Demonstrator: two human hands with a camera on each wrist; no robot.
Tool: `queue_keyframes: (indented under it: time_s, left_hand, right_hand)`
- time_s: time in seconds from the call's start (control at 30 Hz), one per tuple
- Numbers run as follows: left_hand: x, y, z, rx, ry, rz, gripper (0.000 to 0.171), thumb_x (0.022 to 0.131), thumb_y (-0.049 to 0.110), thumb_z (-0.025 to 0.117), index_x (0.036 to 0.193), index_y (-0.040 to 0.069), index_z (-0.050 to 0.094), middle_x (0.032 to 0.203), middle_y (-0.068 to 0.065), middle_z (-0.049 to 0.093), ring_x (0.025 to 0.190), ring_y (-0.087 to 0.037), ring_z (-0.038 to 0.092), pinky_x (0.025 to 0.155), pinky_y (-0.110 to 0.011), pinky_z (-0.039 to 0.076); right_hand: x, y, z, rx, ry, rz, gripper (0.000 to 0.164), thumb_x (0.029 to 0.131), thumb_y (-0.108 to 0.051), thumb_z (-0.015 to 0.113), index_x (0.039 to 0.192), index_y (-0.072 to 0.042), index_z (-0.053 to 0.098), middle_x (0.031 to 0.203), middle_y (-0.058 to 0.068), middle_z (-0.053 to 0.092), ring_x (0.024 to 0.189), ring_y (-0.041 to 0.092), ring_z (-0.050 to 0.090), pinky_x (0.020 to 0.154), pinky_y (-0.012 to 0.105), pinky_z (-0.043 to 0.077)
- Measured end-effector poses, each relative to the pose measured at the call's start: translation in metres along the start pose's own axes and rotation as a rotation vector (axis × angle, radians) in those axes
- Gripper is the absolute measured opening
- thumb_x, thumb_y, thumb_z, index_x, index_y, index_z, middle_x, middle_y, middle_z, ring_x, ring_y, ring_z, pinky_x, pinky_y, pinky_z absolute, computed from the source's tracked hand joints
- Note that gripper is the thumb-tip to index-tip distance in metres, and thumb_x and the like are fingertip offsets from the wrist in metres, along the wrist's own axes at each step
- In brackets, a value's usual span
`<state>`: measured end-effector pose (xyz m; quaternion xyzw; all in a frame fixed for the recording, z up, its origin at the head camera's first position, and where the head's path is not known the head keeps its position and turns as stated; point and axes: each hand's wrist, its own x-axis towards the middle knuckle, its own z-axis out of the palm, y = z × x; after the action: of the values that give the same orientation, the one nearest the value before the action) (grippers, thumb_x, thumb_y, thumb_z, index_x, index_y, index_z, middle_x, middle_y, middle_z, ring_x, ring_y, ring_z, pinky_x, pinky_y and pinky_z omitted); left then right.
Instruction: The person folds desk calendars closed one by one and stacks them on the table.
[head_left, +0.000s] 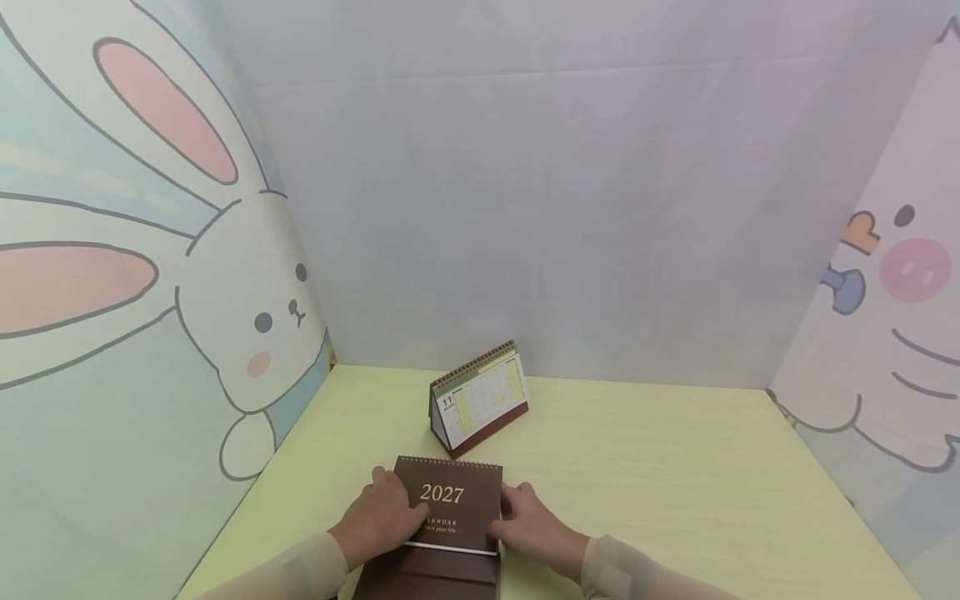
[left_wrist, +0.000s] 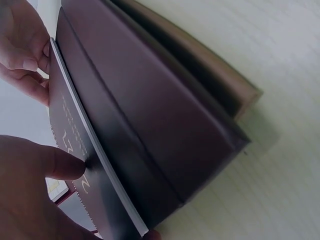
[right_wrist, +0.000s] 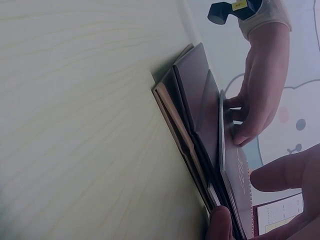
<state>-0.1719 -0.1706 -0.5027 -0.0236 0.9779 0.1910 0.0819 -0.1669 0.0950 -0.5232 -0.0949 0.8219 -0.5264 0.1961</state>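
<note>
The fingers of the left hand (head_left: 380, 517) and the right hand (head_left: 536, 528) pinch a brown calendar (head_left: 457, 506) by its two sides, low in the middle of the head frame. From the left, a rabbit drawing (head_left: 247, 333) covers the left side of the frame. At lower left of centre, the left thumb lies on the cover, with the other fingers at the left edge. The cover reads "2027" in gold — wire binding along its upper edge, a pale line of pages at its lower edge. Below it, brown boards (head_left: 427, 586) run to the bottom of the frame; the right wrist view shows them layered on the table (head_left: 675, 475), a tan one among them. Near the centre, just beyond, a standing calendar (head_left: 483, 402) is turned at an angle, its page marked "11". Right of that, the right thumb presses the cover's right edge. A white cartoon figure (head_left: 885, 358) fills the far right — partly cut off by the frame.
</note>
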Motion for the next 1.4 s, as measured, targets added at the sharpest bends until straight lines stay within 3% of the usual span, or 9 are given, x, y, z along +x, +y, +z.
queue_keyframes:
  time_s: [0.73, 0.87, 1.03, 1.13, 1.23, 1.3, 1.4]
  left_hand:
    - [-0.001, -0.004, -0.001, 0.003, 0.010, 0.025, 0.074, 0.097, 0.041, 0.075, 0.124, -0.026, 0.060, 0.109, -0.021, 0.049, 0.083, -0.033, 0.060, 0.074, -0.050, 0.063]
    - [0.002, -0.007, -0.005, 0.012, 0.018, 0.046, 0.069, 0.099, 0.045, 0.075, 0.115, -0.022, 0.066, 0.108, -0.019, 0.048, 0.081, -0.032, 0.059, 0.070, -0.048, 0.060]
    - [0.015, -0.011, -0.014, 0.093, 0.129, 0.068, 0.068, 0.109, 0.055, 0.072, 0.109, -0.013, 0.071, 0.106, -0.018, 0.051, 0.082, -0.028, 0.056, 0.066, -0.044, 0.057]
    - [0.025, -0.012, -0.022, 0.058, 0.163, 0.095, 0.071, 0.115, 0.054, 0.068, 0.126, -0.016, 0.072, 0.113, -0.020, 0.056, 0.090, -0.028, 0.058, 0.076, -0.048, 0.063]
    - [0.033, -0.011, -0.030, -0.056, 0.157, 0.129, 0.073, 0.120, 0.051, 0.062, 0.151, -0.015, 0.066, 0.130, -0.026, 0.062, 0.106, -0.031, 0.066, 0.100, -0.058, 0.068]
    - [0.038, -0.008, -0.033, -0.132, 0.155, 0.142, 0.075, 0.123, 0.051, 0.057, 0.162, -0.012, 0.060, 0.144, -0.028, 0.063, 0.120, -0.035, 0.069, 0.116, -0.064, 0.063]
    - [0.045, -0.007, -0.036, -0.229, 0.148, 0.156, 0.074, 0.125, 0.053, 0.052, 0.165, -0.009, 0.058, 0.152, -0.029, 0.061, 0.135, -0.041, 0.070, 0.124, -0.067, 0.059]
  right_hand:
    - [-0.001, 0.003, -0.002, -0.010, 0.004, -0.016, 0.077, 0.091, -0.016, 0.077, 0.167, -0.012, 0.064, 0.125, 0.013, 0.050, 0.111, 0.029, 0.040, 0.086, 0.035, 0.039]
    - [-0.002, 0.006, -0.008, -0.032, 0.039, -0.032, 0.078, 0.090, -0.015, 0.079, 0.165, -0.002, 0.062, 0.128, 0.017, 0.054, 0.112, 0.028, 0.048, 0.090, 0.035, 0.046]
    - [0.002, 0.014, -0.030, -0.102, 0.103, -0.073, 0.082, 0.095, -0.015, 0.078, 0.168, 0.011, 0.051, 0.135, 0.019, 0.062, 0.115, 0.026, 0.060, 0.094, 0.036, 0.054]
    - [0.007, 0.015, -0.048, -0.115, 0.138, -0.101, 0.075, 0.100, -0.015, 0.079, 0.167, 0.007, 0.054, 0.139, 0.020, 0.065, 0.116, 0.026, 0.063, 0.089, 0.037, 0.055]
    - [0.014, 0.014, -0.063, -0.108, 0.200, -0.117, 0.068, 0.103, -0.015, 0.080, 0.164, 0.005, 0.058, 0.142, 0.022, 0.069, 0.119, 0.028, 0.068, 0.093, 0.042, 0.060]
    - [0.020, 0.013, -0.073, -0.094, 0.232, -0.119, 0.064, 0.106, -0.017, 0.080, 0.164, 0.003, 0.059, 0.148, 0.022, 0.070, 0.129, 0.033, 0.071, 0.103, 0.050, 0.063]
    - [0.030, 0.014, -0.085, -0.072, 0.249, -0.124, 0.064, 0.111, -0.021, 0.077, 0.167, 0.001, 0.057, 0.163, 0.024, 0.066, 0.152, 0.043, 0.064, 0.127, 0.064, 0.055]
